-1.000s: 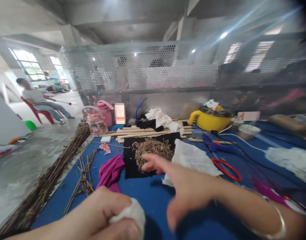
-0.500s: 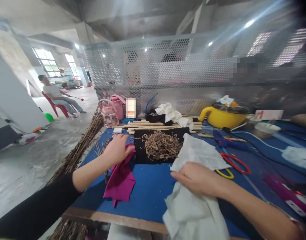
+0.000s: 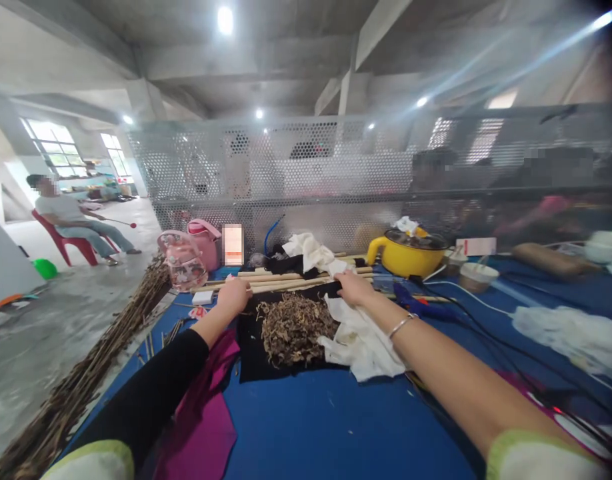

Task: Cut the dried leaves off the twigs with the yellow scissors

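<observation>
A heap of dry brown shreds (image 3: 297, 327) lies on a black cloth (image 3: 253, 363) spread over the blue table. My left hand (image 3: 235, 295) is closed at the cloth's far left corner, its fingertips partly hidden. At the far right corner my right hand (image 3: 355, 288) pinches the cloth's edge. A crumpled white cloth (image 3: 369, 347) lies under my right wrist, partly against the heap. Below my left forearm hangs a magenta cloth (image 3: 206, 427).
Behind the heap lie several wooden sticks (image 3: 286, 283). A yellow pot (image 3: 411, 257), a blue glue gun (image 3: 421, 307) and cables are on the right. Pink bottles (image 3: 183, 260) stand at the back left. Long brown stalks (image 3: 96, 353) lean along the table's left side. A person (image 3: 71, 220) sits beyond.
My right hand has let go of the white cloth, now lying beside the heap. My left hand has left the magenta cloth. Both hands have reached forward to the black cloth's far corners.
</observation>
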Available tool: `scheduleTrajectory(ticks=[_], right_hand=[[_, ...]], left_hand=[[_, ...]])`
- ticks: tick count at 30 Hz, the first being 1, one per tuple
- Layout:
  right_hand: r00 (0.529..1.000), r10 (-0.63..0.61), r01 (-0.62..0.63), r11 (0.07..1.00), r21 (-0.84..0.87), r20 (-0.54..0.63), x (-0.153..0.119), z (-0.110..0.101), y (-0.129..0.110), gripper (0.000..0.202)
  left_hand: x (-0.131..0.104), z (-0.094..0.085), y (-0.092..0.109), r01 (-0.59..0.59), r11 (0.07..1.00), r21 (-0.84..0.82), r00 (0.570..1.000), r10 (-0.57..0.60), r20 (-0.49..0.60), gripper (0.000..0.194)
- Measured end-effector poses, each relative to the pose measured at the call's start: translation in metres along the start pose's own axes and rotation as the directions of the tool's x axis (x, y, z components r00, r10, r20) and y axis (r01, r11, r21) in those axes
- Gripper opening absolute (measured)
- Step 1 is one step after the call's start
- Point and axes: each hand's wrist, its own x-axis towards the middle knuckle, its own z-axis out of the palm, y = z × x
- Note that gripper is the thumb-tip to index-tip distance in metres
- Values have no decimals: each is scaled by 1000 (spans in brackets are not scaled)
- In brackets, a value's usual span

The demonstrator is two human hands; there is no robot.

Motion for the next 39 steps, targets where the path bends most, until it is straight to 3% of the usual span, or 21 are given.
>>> scheduleTrajectory(ticks=[4,10,17,24,32,35,37,39], right_hand=[[997,-73,74,997,-24,14,11,5,13,13],[984,-175,175,984,-35,11,7,-4,24,9],[983,-174,172,984,-36,-53,6,-10,30,10],[985,-125,123,992,-21,-118,22,-4,34,8],[985,-82,90,995,42,-149,47,6,33,9],[981,-124,139,986,95,-150,43,-2,29,19],[974,-149,178,969,169,-170,31,-15,25,35],[961,-173,239,914,327,-217,11,-34,17,41]], left_hand=[[-4,5,-7,-33,999,-29,999,33,-10,28],[-9,19,-4,19,989,-147,1000,-21,-10,52],[-5,21,-2,-97,944,-316,980,36,-194,31],[6,24,-5,-159,921,-355,938,29,-345,19],[33,36,-8,-83,931,-355,939,-46,-340,19],[34,27,-10,-88,943,-322,952,-15,-306,32],[24,10,-13,-97,951,-293,964,17,-265,43],[5,-15,-19,-98,961,-259,984,56,-167,41]])
